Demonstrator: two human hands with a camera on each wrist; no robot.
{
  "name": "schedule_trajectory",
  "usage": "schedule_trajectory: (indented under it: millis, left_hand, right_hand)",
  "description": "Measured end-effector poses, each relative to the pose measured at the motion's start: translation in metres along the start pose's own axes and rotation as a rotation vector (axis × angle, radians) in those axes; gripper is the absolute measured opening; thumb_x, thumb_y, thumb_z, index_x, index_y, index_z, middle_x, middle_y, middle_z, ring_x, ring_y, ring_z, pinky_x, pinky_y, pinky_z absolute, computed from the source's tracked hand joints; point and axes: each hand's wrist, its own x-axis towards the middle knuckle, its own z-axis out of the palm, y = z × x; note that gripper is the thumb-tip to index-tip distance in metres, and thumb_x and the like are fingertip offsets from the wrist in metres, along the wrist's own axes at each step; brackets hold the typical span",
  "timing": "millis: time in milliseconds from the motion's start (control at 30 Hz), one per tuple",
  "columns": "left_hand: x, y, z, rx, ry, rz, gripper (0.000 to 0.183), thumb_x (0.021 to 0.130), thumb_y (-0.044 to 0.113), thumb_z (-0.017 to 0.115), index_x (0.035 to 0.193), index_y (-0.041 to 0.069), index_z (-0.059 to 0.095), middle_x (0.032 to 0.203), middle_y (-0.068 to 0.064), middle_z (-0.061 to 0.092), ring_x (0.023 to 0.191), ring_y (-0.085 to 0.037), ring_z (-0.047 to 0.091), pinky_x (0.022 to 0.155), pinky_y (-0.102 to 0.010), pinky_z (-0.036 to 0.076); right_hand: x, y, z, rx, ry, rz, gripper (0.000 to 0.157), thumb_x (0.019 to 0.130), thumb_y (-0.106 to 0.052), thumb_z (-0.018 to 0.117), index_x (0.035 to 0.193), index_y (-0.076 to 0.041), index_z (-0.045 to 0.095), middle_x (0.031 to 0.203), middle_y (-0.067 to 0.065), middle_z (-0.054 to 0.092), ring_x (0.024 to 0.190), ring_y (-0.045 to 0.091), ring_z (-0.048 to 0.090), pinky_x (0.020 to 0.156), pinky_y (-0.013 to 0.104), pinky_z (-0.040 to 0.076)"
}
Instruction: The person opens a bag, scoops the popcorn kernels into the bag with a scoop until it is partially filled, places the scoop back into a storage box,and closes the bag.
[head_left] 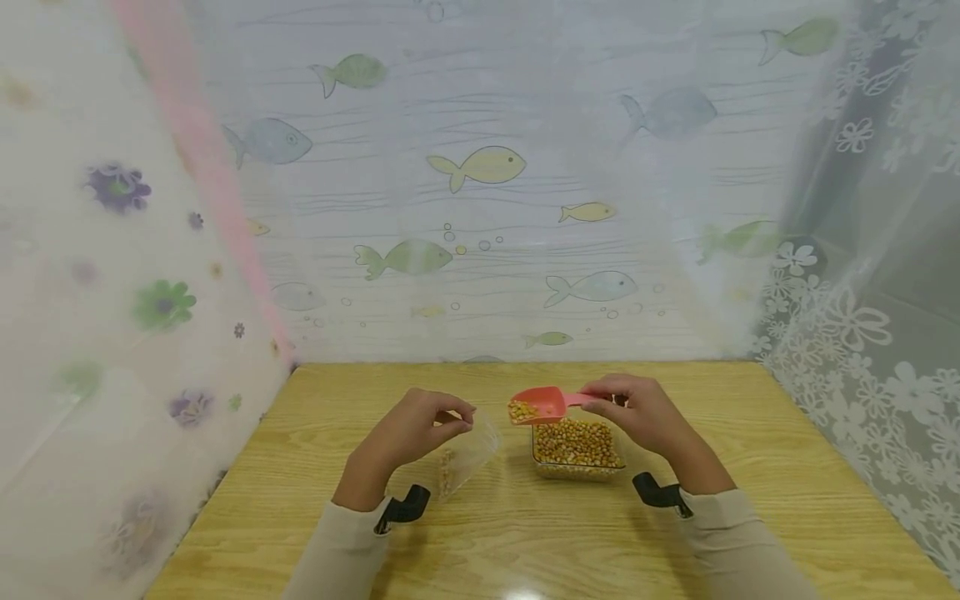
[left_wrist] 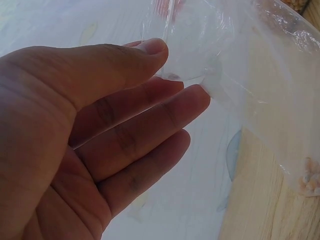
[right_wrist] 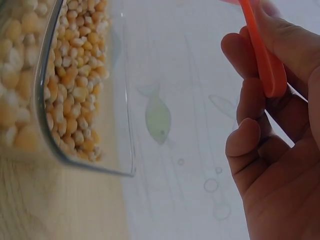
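My left hand (head_left: 420,429) pinches the top edge of a clear plastic zip bag (head_left: 480,446) between thumb and forefinger. Some corn kernels (head_left: 447,473) lie in the bag's lower corner. By its handle, my right hand (head_left: 633,408) grips a red-pink scoop (head_left: 551,402), which carries corn kernels (head_left: 521,411) near its front lip. The scoop is held over the back left of a glass container (head_left: 577,475) filled with corn kernels (head_left: 576,442), its lip pointing toward the bag. In the right wrist view the orange-red handle (right_wrist: 270,70) lies between thumb and curled fingers.
A wooden table (head_left: 510,533) bears the container. Behind it hangs a pale curtain (head_left: 480,275) with fish prints. Flower-patterned sheets flank the table at left (head_left: 120,333) and right (head_left: 847,333). A black wrist mount (head_left: 408,504) is on the left arm, another mount (head_left: 660,492) on the right.
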Motion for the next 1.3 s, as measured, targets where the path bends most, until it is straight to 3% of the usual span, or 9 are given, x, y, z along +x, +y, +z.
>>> schedule_trajectory:
  millis: [300,567,800,1000,1300]
  left_hand:
    - [0.000,-0.001,0.002,-0.017,0.000,0.009,0.012,0.100,0.020,0.072,0.110,0.016,0.078,0.121,-0.006,0.076,0.095,-0.008,0.077,0.085,-0.032,0.062]
    - [0.001,0.001,0.002,-0.018,0.002,0.020,0.010,0.100,0.020,0.071,0.108,0.023,0.077,0.119,-0.004,0.076,0.094,-0.007,0.076,0.085,-0.031,0.062]
    - [0.000,0.000,0.002,-0.005,0.012,0.031,0.011,0.100,0.022,0.072,0.109,0.024,0.077,0.115,0.003,0.076,0.094,-0.006,0.076,0.085,-0.029,0.062]
    - [0.001,-0.001,0.003,-0.002,0.014,0.034,0.013,0.100,0.021,0.072,0.110,0.017,0.079,0.114,0.004,0.076,0.092,-0.005,0.076,0.083,-0.028,0.062]
    - [0.000,0.000,0.003,0.000,0.010,0.025,0.009,0.100,0.020,0.071,0.107,0.021,0.078,0.115,0.006,0.075,0.093,-0.003,0.075,0.084,-0.027,0.060]
  right_hand:
    - [0.011,-0.009,0.008,0.017,-0.043,-0.041,0.013,0.095,-0.026,0.077,0.108,-0.024,0.080,0.092,-0.015,0.071,0.065,0.012,0.052,0.058,0.025,0.045]
    - [0.018,-0.016,0.010,-0.010,-0.084,-0.055,0.018,0.095,-0.029,0.076,0.110,-0.020,0.081,0.099,-0.013,0.074,0.069,0.005,0.050,0.060,0.024,0.045]
    - [0.028,-0.021,0.011,-0.035,-0.136,-0.140,0.015,0.096,-0.028,0.076,0.107,-0.019,0.081,0.097,-0.014,0.072,0.074,0.005,0.051,0.061,0.025,0.045]
    - [0.037,-0.030,0.011,-0.085,-0.173,-0.226,0.017,0.096,-0.029,0.075,0.106,-0.016,0.080,0.100,-0.011,0.074,0.088,0.006,0.063,0.073,0.031,0.054]
    - [0.051,-0.049,0.008,-0.196,-0.254,-0.269,0.014,0.097,-0.029,0.074,0.107,-0.021,0.080,0.098,-0.014,0.072,0.086,0.006,0.057,0.077,0.031,0.051]
